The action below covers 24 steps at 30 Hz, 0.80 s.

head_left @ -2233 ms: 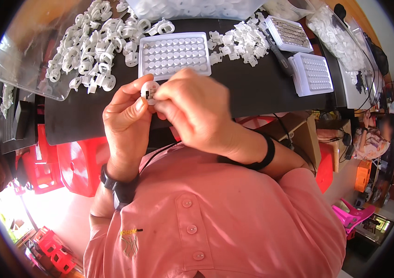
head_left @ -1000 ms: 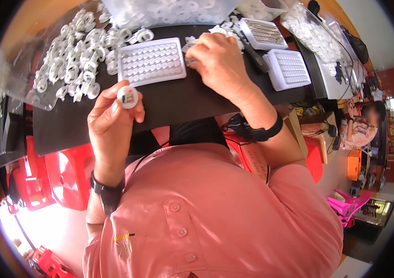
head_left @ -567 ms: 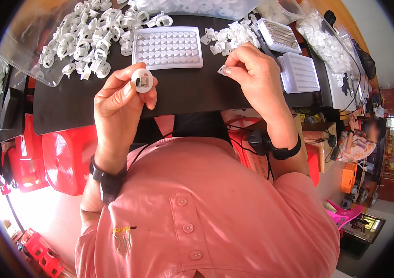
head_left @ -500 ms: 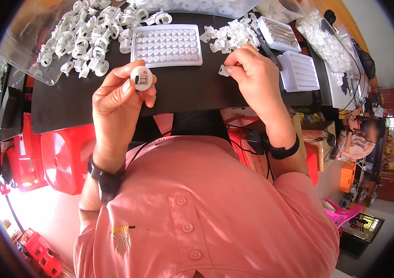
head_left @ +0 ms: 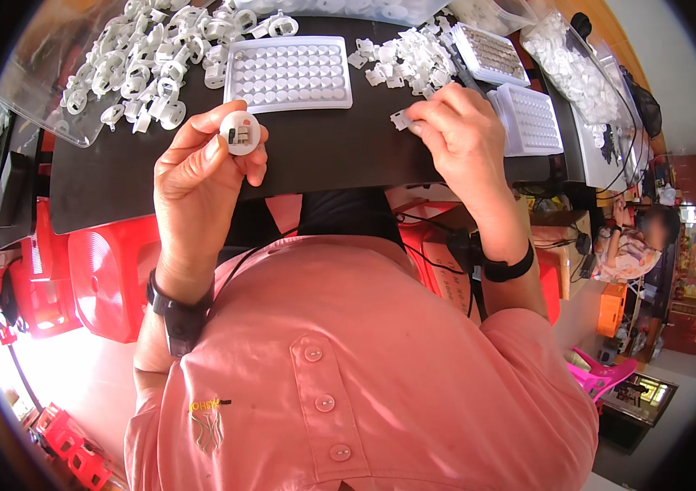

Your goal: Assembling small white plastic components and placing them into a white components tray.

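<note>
Held up between the thumb and fingers of my left hand is a round white plastic part with small dark and metallic pieces in its middle. My right hand pinches a small white plastic clip above the dark table, apart from the left hand. A white tray with rows of round cells lies beyond and between the hands. Behind the right hand is a pile of small white clips. Many round white ring-shaped parts are heaped at the far left.
Stacked white trays stand right of my right hand, with another tray of small pieces behind. Bags of white parts lie at the far right. A red stool is below the table's left side. Another person sits at the right.
My right hand has moved slightly right with the clip, which now shows more of its face. My left hand has shifted a little left with the round part.
</note>
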Tool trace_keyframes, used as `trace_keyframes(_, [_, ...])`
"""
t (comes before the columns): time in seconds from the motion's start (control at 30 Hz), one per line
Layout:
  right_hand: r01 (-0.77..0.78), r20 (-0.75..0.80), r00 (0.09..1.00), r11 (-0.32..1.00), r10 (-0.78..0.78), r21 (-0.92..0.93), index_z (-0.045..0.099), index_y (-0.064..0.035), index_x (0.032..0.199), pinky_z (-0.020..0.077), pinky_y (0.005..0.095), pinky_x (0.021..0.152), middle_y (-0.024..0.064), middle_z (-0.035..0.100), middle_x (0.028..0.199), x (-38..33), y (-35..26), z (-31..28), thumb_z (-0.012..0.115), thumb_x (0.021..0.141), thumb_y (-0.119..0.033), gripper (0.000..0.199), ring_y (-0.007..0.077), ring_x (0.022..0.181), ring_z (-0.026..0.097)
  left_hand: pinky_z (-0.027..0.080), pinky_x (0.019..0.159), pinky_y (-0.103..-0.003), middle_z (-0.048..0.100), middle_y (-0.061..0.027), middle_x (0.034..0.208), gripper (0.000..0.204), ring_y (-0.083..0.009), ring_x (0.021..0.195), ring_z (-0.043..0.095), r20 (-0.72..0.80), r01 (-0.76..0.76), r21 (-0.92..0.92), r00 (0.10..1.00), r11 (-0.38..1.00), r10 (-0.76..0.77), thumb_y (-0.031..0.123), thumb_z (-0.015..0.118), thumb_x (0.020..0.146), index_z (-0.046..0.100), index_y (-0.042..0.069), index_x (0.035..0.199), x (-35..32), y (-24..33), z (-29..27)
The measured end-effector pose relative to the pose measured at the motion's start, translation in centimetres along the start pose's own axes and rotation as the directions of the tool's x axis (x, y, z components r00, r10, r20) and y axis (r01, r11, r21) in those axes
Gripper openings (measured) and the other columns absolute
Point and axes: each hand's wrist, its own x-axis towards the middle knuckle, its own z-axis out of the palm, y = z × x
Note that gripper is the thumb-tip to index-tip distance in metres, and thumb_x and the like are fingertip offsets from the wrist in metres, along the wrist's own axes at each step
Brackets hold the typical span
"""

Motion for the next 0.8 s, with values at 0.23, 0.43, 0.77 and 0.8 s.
trace_keyframes(0.23, [-0.066, -0.055, 0.996, 0.997, 0.068, 0.041, 0.070, -0.0122, 0.084, 0.0473, 0.0391, 0.069, 0.0022, 0.058, 0.079, -0.8, 0.3, -0.2, 0.074, 0.074, -0.003, 0.014, 0.0257, 0.078, 0.060, 0.044, 0.065, -0.033, 0.060, -0.0190, 0.104, 0.047, -0.0261, 0.086, 0.057, -0.016, 0.051, 0.085, 0.999, 0.995, -0.050, 0.024, 0.073, 0.089, 0.061, -0.003, 0.126, -0.1, 0.0, -0.2])
trace_keyframes(0.43, [0.142, -0.017, 0.990, 0.989, -0.141, 0.044, 0.072, -0.0130, 0.089, 0.0445, 0.0366, 0.071, 0.0005, 0.058, 0.082, -0.4, 0.8, -0.1, 0.072, 0.075, -0.001, 0.019, 0.0227, 0.082, 0.060, 0.043, 0.065, -0.032, 0.059, -0.0190, 0.103, 0.047, -0.0257, 0.086, 0.056, -0.021, 0.052, 0.099, 0.999, 0.994, -0.050, 0.024, 0.072, 0.090, 0.060, -0.003, 0.126, -0.1, 0.1, -0.1])
trace_keyframes(0.77, [0.077, -0.020, 0.997, 0.997, -0.077, 0.015, 0.068, -0.0100, 0.083, 0.0449, 0.0371, 0.070, 0.0025, 0.062, 0.085, -0.4, 0.4, -0.1, 0.074, 0.077, -0.008, 0.009, 0.0223, 0.081, 0.061, 0.051, 0.068, -0.035, 0.066, -0.0254, 0.106, 0.039, -0.0283, 0.086, 0.065, 0.031, 0.003, -0.028, 1.000, 1.000, -0.002, 0.015, 0.065, 0.096, 0.059, -0.007, 0.127, 0.0, 0.0, -0.6])
trace_keyframes(0.8, [-0.006, -0.026, 1.000, 0.999, 0.005, -0.040, 0.066, -0.0094, 0.082, 0.0454, 0.0373, 0.069, 0.0035, 0.063, 0.086, -0.5, -0.2, -0.1, 0.074, 0.078, -0.010, 0.008, 0.0224, 0.080, 0.062, 0.051, 0.068, -0.035, 0.066, -0.0254, 0.106, 0.039, -0.0283, 0.086, 0.065, 0.030, 0.004, -0.022, 1.000, 1.000, -0.003, 0.015, 0.065, 0.096, 0.059, -0.007, 0.127, 0.0, 0.0, -0.6])
